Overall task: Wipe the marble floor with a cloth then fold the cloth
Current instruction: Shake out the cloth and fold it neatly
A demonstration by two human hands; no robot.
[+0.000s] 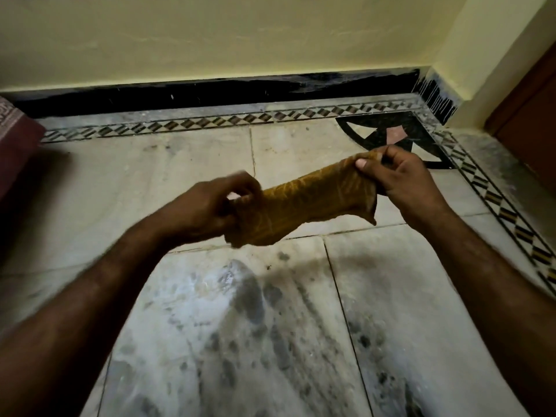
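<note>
An orange-brown cloth (307, 203) hangs in the air above the marble floor (186, 182), stretched between both hands and doubled over into a narrow band. My left hand (207, 206) grips its lower left end, slightly blurred. My right hand (400, 182) pinches the upper right end between thumb and fingers. The floor tiles below show dark grey smears and damp streaks.
A yellow wall with a black skirting (210, 91) runs along the far side, above a chequered inlay border (210, 123). A dark red patterned cushion or mattress edge (15, 142) sits at the left. A brown door (529, 121) stands at the far right corner.
</note>
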